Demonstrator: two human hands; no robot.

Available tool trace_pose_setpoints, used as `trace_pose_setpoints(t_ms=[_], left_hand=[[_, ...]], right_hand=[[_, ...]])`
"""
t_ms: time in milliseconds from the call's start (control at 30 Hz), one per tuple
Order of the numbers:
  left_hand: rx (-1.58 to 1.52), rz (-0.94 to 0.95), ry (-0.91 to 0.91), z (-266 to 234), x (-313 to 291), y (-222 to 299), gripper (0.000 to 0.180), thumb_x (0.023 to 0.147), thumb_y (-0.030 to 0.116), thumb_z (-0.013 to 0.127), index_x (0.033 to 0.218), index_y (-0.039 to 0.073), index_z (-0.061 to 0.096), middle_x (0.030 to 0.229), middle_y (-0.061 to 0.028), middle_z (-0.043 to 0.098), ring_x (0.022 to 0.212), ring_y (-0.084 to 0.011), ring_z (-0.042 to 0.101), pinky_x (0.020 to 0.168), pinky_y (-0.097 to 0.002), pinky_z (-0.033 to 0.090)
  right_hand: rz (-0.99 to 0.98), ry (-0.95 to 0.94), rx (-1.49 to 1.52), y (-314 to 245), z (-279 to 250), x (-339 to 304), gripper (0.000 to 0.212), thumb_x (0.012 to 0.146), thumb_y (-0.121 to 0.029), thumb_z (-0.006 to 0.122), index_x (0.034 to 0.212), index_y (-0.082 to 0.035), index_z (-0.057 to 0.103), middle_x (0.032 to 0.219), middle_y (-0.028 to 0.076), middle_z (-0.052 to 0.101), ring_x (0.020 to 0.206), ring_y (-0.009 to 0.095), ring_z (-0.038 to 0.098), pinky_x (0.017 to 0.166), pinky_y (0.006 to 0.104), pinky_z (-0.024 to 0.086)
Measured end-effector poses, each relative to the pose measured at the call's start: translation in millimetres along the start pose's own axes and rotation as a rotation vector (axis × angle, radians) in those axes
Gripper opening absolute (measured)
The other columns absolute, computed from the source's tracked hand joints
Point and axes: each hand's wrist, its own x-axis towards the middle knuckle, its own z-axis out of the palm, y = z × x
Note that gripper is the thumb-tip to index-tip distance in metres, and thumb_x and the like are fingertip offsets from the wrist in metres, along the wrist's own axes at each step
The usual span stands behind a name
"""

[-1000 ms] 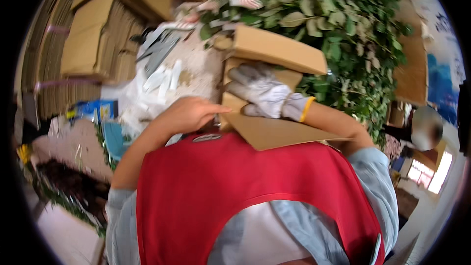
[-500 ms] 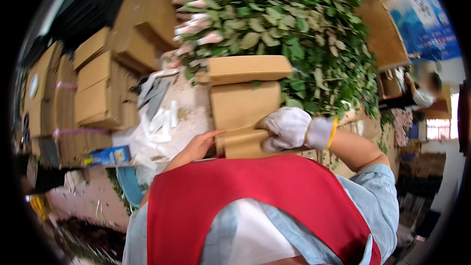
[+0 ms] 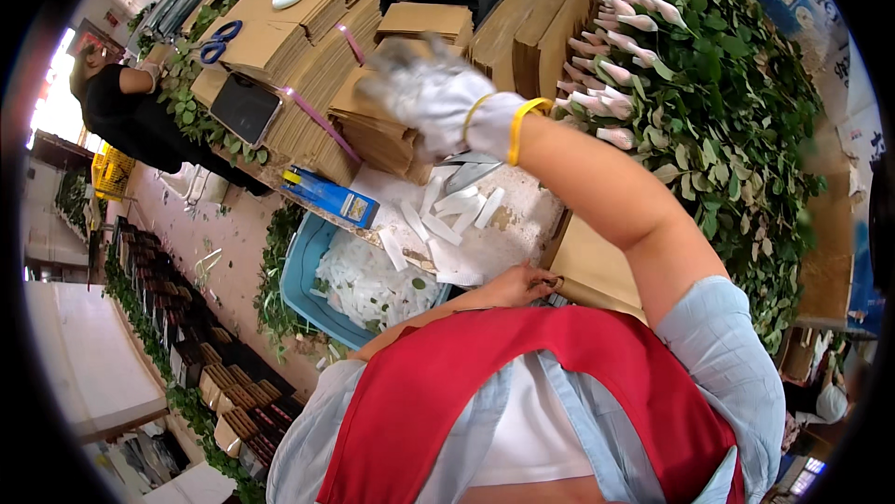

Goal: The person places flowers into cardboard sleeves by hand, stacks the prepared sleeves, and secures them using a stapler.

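Clock positions read from the middle of the head view.

Edges and room: red apron [image 3: 419, 355], 6 o'clock, nearest item. Brown cardboard sheet [image 3: 597, 266], 3 to 4 o'clock, just past the apron, partly covered by the right forearm [image 3: 597, 173], which crosses above it. Light-blue plastic tub [image 3: 300, 291], 8 o'clock, beside the table edge, holding white scraps [image 3: 378, 285]. Loose white strips [image 3: 440, 227], centre, strewn between left hand and carton stacks.

Surface and room: worktable [image 3: 530, 217], pale, speckled, worn. Blue carton [image 3: 331, 198], small, 9 to 10 o'clock, near the tub. Flattened carton stacks [image 3: 280, 52], 11 o'clock, bound with pink straps [image 3: 322, 122]; dark-screened device [image 3: 245, 110] and blue-handled scissors [image 3: 221, 41], 10 o'clock, upon them. Leafy stems [image 3: 736, 140], 2 o'clock, massed, with pale sleeved heads [image 3: 615, 84] at 1 to 2. Beyond: pinkish floor [image 3: 177, 224], 9 o'clock; yellow basket [image 3: 110, 171], 9 to 10; co-worker in black [image 3: 130, 112], 10.

Fingers: left hand [image 3: 516, 287], bare, 4 o'clock, fingertips at the sheet's left edge; whether pinched on it cannot be told. Right hand [image 3: 436, 98], white-gloved, 12 o'clock, motion-blurred over the stacks, fingers spread, nothing visible in the grasp; contact with the cardboard below cannot be told.
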Motion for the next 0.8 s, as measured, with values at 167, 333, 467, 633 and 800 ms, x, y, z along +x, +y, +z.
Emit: trace_pose_setpoints(t_ms=[167,333,467,633,800], left_hand=[[0.038,0.0,0.088,12,4,-25,0.029,0.088,0.028,0.059,0.11,0.009,0.065,0.095,-0.016,0.067,0.086,-0.0367,0.061,0.098,-0.0442,0.039],[0.081,-0.123,-0.055,4,6,-24,0.034,0.09,0.025,0.058,0.121,0.011,0.059,0.105,-0.0091,0.068,0.099,-0.0269,0.064,0.111,-0.06,-0.001],[-0.002,-0.101,-0.019,4,2,-15,0.028,0.087,0.014,0.058,0.115,0.01,0.063,0.1,-0.0073,0.068,0.092,-0.0258,0.065,0.11,-0.0597,-0.003],[0.051,-0.17,-0.158,-8,-1,-8,0.051,0.075,0.003,0.067,0.123,0.015,0.059,0.111,-0.0066,0.066,0.108,-0.0203,0.06,0.114,-0.0532,-0.01],[0.047,-0.116,-0.201,-14,-5,-17,0.052,0.075,0.018,0.072,0.126,0.019,0.057,0.11,-0.0052,0.065,0.106,-0.0192,0.06,0.114,-0.052,-0.011]], right_hand=[[-0.003,-0.047,-0.083,16,41,-24,0.02,0.072,-0.017,0.062,0.09,-0.009,0.059,0.09,0.005,0.063,0.092,0.025,0.064,0.089,0.0349,0.047],[0.435,0.355,0.297,41,-95,-201,0.033,0.085,-0.013,0.056,0.116,-0.002,0.054,0.107,0.01,0.064,0.098,0.021,0.062,0.082,0.0318,0.052],[0.555,-0.303,0.411,23,-53,-302,0.028,0.087,-0.008,0.056,0.113,-0.012,0.062,0.1,0.009,0.068,0.08,0.024,0.067,0.068,0.0294,0.055],[1.43,0.1,1.324,-28,49,-322,0.027,0.085,-0.023,0.067,0.104,-0.005,0.064,0.092,0.004,0.068,0.072,0.013,0.064,0.064,0.0268,0.051],[1.627,-0.439,1.656,-27,50,-320,0.031,0.084,-0.028,0.066,0.094,0.001,0.061,0.074,0.007,0.063,0.056,0.013,0.056,0.053,0.0261,0.045]])
